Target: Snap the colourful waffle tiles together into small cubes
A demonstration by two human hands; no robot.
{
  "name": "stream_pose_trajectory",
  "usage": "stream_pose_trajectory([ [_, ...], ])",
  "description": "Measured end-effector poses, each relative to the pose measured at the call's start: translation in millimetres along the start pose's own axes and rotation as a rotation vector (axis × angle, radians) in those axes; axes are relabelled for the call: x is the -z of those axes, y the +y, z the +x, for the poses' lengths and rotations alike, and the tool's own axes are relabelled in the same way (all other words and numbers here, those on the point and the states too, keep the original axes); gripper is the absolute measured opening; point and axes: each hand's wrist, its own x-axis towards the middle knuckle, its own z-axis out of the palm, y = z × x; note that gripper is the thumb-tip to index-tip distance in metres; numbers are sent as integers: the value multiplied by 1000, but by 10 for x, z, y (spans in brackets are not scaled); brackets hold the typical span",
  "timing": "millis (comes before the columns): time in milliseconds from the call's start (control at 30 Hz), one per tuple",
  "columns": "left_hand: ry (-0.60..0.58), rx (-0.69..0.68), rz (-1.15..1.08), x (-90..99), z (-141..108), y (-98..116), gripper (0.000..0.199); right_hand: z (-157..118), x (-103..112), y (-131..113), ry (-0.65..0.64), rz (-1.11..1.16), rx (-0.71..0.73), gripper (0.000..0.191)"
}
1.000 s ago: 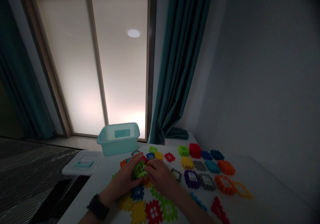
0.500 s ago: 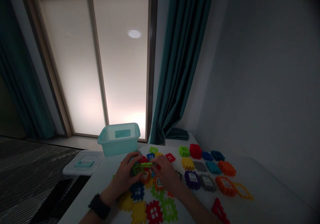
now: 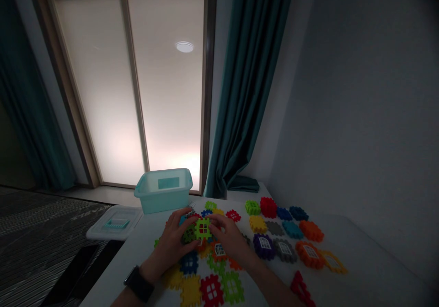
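A light green window tile (image 3: 203, 228) is held up between my two hands over a loose pile of coloured tiles. My left hand (image 3: 174, 238), with a dark watch on its wrist, curls round the left side, with a darker green window tile (image 3: 189, 234) between its fingers. The fingertips of my right hand (image 3: 229, 239) pinch the light green tile's right edge. Below the hands lie an orange window tile (image 3: 219, 250), a blue tile (image 3: 189, 263), a yellow tile (image 3: 190, 291), a red window tile (image 3: 211, 290) and another green window tile (image 3: 232, 287).
Stacks of tiles sorted by colour, such as the red stack (image 3: 268, 207) and purple stack (image 3: 264, 246), stand at the right. A teal bin (image 3: 164, 201) is at the back left, beside a clear lid (image 3: 115, 223). Red triangular pieces (image 3: 302, 289) lie near the front.
The light green tile has turned from edge-on to face me. Both hands have shifted slightly around it.
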Motion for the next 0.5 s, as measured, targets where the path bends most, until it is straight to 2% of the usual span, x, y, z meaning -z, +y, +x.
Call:
stream_pose_trajectory([
  [133,-5,-9,8,-6,-1,-10,55,-21,-8,-9,-12,-39,0,30],
  [233,-10,-12,-5,0,-2,-11,55,-61,53,-120,-78,-178,60,35],
  [367,-5,1,-24,4,-3,-5,55,-114,179,-249,-245,-398,181,57],
  [500,0,0,-40,-9,-2,4,54,-122,236,-269,-301,-583,231,71],
])
